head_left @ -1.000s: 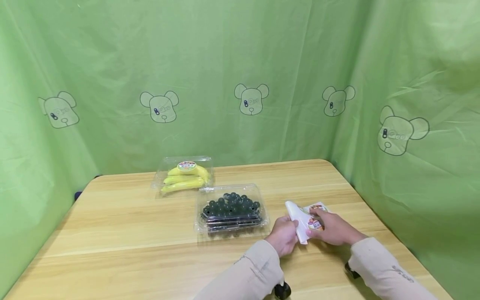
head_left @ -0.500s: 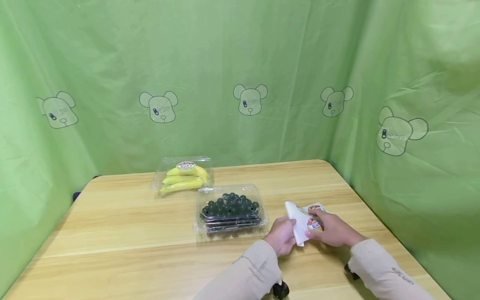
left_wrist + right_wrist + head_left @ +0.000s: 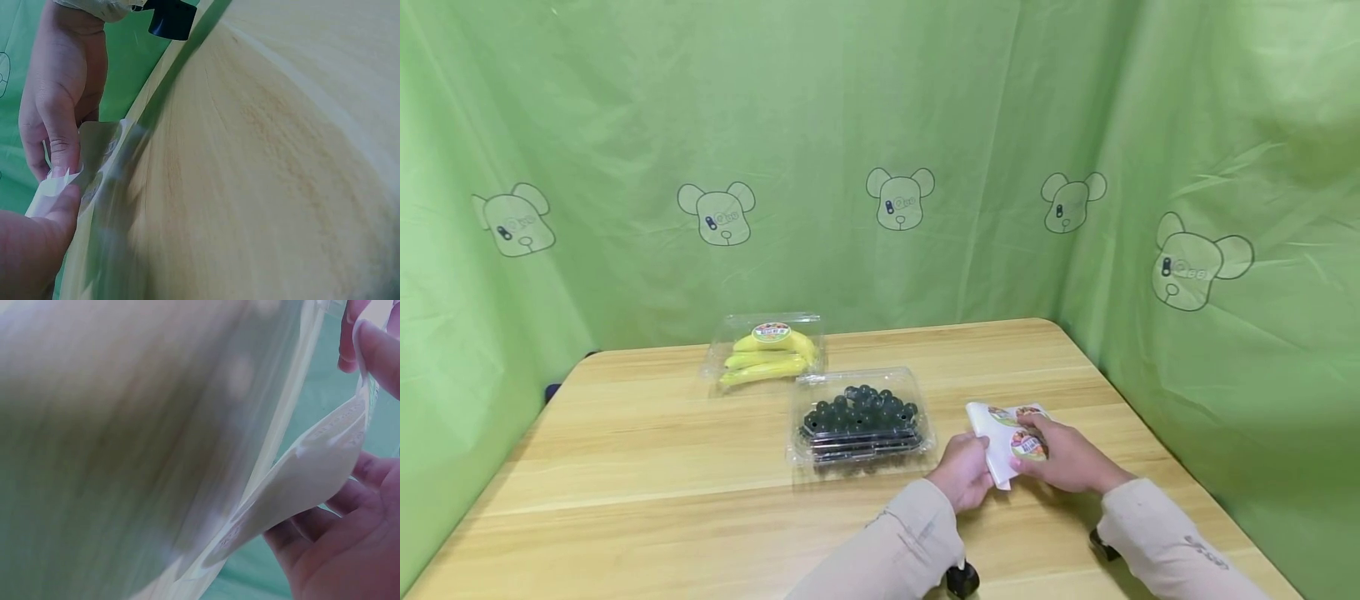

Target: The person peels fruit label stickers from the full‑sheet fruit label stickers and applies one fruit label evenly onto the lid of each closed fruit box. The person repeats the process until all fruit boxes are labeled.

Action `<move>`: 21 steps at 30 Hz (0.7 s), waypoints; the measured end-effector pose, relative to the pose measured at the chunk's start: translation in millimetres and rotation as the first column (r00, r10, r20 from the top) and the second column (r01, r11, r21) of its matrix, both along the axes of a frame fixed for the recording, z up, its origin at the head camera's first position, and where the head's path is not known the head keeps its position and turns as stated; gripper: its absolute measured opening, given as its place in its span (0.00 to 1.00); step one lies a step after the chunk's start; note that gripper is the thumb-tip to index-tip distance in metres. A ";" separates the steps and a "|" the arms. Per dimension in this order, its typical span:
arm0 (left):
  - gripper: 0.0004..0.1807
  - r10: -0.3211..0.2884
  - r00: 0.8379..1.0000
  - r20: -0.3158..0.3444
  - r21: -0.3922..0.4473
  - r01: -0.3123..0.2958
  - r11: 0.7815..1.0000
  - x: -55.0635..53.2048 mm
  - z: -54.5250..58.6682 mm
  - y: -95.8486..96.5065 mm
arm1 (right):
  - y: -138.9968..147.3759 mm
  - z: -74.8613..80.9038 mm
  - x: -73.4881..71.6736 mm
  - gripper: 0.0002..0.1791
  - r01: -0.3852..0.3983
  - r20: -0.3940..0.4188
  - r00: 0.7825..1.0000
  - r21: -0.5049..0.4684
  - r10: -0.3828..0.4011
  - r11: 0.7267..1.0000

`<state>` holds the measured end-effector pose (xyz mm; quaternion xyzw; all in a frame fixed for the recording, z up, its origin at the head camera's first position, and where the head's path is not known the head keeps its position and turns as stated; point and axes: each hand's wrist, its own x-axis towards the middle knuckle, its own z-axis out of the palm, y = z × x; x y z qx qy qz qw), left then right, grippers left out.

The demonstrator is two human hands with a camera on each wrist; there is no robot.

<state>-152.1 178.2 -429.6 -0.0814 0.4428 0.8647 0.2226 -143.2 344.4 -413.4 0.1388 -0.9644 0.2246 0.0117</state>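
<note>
A white sheet of round fruit stickers (image 3: 1001, 446) is bent between both hands at the right of the table in the head view. My left hand (image 3: 963, 472) pinches its left edge, thumb on top. My right hand (image 3: 1071, 457) holds the printed side, with thumb and index finger on either side of a round label (image 3: 1027, 445). In the left wrist view the sheet (image 3: 53, 190) passes between the two hands, fingertips close together. The right wrist view shows the curved pale underside of the sheet (image 3: 306, 481).
Left of the hands stands a clear clamshell box of dark grapes (image 3: 861, 421). Behind it, a second clear box holds bananas (image 3: 767, 358) under a round label. Green curtains (image 3: 805, 125) enclose the wooden table (image 3: 625, 467) at the back and sides.
The sheet has been bent a little differently between the hands, so that more of its printed labels show. Both hands have stayed nearly in place, and the fruit boxes have not moved.
</note>
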 end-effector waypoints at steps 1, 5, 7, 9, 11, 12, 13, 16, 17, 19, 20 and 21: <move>0.20 0.003 1.000 0.004 -0.001 -0.003 1.000 0.0 0.4 -0.3 | 0.1 -0.4 -0.1 0.43 0.007 0.001 1.000 -0.002 -0.007 1.000; 0.20 0.012 1.000 0.010 0.001 -0.012 1.000 0.1 2.0 -1.4 | 0.9 -1.7 -0.6 0.45 0.023 -0.003 1.000 -0.007 -0.023 1.000; 0.20 0.015 1.000 0.012 0.002 -0.015 1.000 0.3 2.6 -1.7 | 1.8 -2.3 -0.9 0.45 0.029 -0.010 1.000 -0.010 -0.029 1.000; 0.20 0.017 1.000 0.014 0.005 -0.017 1.000 0.6 3.0 -1.8 | 2.3 -2.9 -1.0 0.45 0.029 -0.017 0.999 -0.019 -0.030 0.999; 0.20 0.016 1.000 0.016 0.009 -0.017 1.000 0.7 3.0 -1.9 | 2.7 -3.7 -1.2 0.45 0.034 -0.029 0.999 -0.024 -0.034 0.999; 0.20 0.017 1.000 0.015 0.009 -0.017 1.000 0.8 3.1 -2.2 | 2.7 -4.0 -1.3 0.45 0.033 -0.036 0.999 -0.025 -0.034 0.999; 0.20 0.017 1.000 0.014 0.009 -0.017 1.000 0.9 3.1 -2.4 | 2.5 -4.2 -1.1 0.45 0.033 -0.043 0.999 -0.028 -0.034 0.999; 0.20 0.020 1.000 0.011 0.009 -0.020 1.000 0.6 3.4 -3.0 | 1.9 -4.8 -0.7 0.45 0.040 -0.069 0.997 -0.029 -0.042 0.999; 0.20 0.021 1.000 0.011 0.008 -0.021 1.000 0.4 3.7 -3.2 | 1.5 -4.6 -0.4 0.44 0.042 -0.079 0.996 -0.033 -0.044 0.999; 0.21 0.021 1.000 0.009 0.015 -0.022 1.000 0.0 4.5 -3.4 | 0.6 -4.2 0.1 0.43 0.044 -0.097 0.994 -0.038 -0.047 0.998; 0.21 0.022 1.000 0.009 0.020 -0.022 1.000 -0.3 4.9 -3.5 | 0.2 -4.0 0.2 0.42 0.043 -0.108 0.993 -0.043 -0.047 0.998; 0.21 0.022 1.000 0.010 0.027 -0.022 0.999 -0.5 5.4 -3.4 | -0.2 -3.8 0.3 0.40 0.040 -0.119 0.992 -0.048 -0.045 0.998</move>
